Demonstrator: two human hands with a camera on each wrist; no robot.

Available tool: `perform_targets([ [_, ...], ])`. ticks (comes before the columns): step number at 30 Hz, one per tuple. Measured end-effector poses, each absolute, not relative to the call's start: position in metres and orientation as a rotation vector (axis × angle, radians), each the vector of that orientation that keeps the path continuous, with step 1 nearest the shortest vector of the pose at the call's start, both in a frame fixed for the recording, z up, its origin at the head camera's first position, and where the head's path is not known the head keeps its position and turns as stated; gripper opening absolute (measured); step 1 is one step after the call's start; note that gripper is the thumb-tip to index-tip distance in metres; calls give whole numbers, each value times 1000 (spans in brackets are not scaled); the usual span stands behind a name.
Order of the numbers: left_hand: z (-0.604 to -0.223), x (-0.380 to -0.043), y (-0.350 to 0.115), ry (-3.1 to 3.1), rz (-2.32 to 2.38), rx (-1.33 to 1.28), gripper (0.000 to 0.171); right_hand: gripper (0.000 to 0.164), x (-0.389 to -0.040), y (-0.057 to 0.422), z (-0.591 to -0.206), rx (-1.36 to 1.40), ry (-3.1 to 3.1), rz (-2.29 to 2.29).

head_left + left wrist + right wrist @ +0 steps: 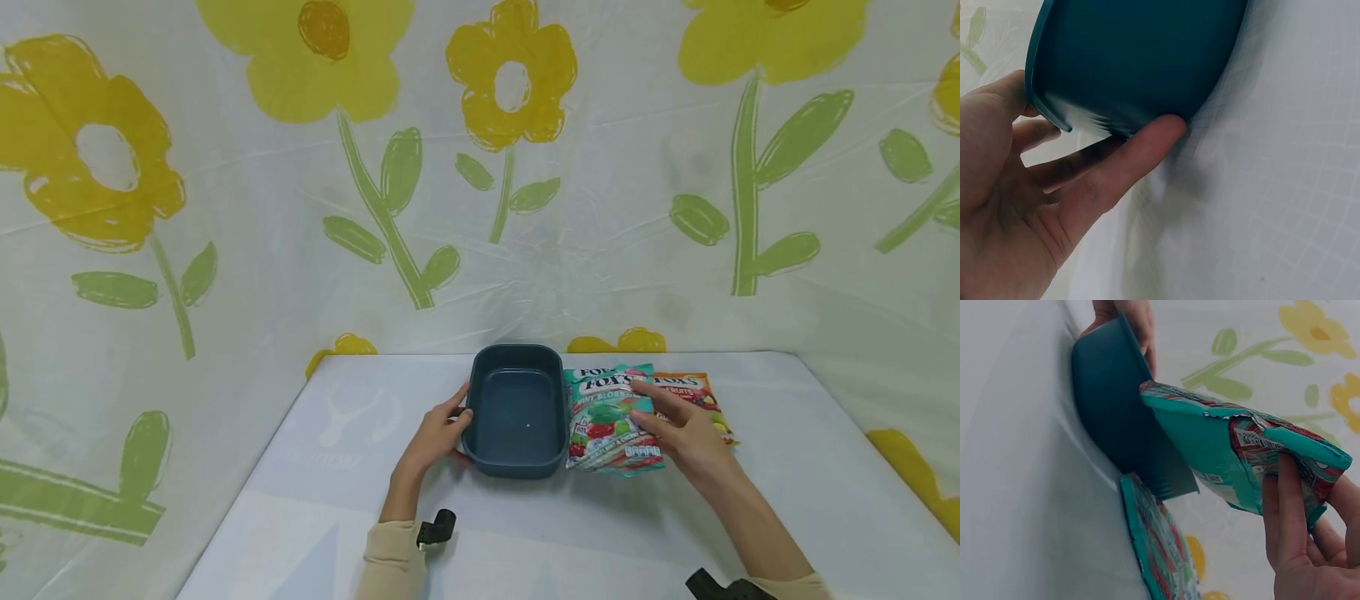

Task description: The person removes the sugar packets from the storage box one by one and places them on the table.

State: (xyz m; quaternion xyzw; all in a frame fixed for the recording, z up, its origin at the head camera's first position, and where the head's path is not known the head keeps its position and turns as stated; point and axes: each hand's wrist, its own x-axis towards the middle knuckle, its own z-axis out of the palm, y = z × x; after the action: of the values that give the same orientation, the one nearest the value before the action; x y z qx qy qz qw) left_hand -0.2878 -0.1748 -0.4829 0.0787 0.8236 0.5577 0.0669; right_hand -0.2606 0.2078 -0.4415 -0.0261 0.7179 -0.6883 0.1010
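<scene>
A dark teal-blue rectangular tub [517,470] stands on the table, nothing inside it. My left hand [437,435] holds its left side, thumb at the rim and fingers lower along the wall [1141,56]. To the right of the tub, my right hand [692,435] pinches a green FOX'S mint candy bag [603,425] by its right edge. The right wrist view shows this bag [1204,440] raised, its far end near the tub's rim. Below it lies a second green candy bag [1157,544], mostly hidden from the head view. An orange FOX'S fruits bag [695,386] lies partly behind my right hand.
The white table [322,508] meets a pale fabric backdrop [600,208] printed with yellow flowers along its back edge. Black wrist cameras [438,527] sit at both beige sleeves.
</scene>
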Motion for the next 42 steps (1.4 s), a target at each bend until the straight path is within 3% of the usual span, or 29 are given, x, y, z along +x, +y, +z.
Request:
perform_targets([
  [42,-483,-288,-174,2461,1700,252,58,64,-220,213,-478,6,2123,-1803],
])
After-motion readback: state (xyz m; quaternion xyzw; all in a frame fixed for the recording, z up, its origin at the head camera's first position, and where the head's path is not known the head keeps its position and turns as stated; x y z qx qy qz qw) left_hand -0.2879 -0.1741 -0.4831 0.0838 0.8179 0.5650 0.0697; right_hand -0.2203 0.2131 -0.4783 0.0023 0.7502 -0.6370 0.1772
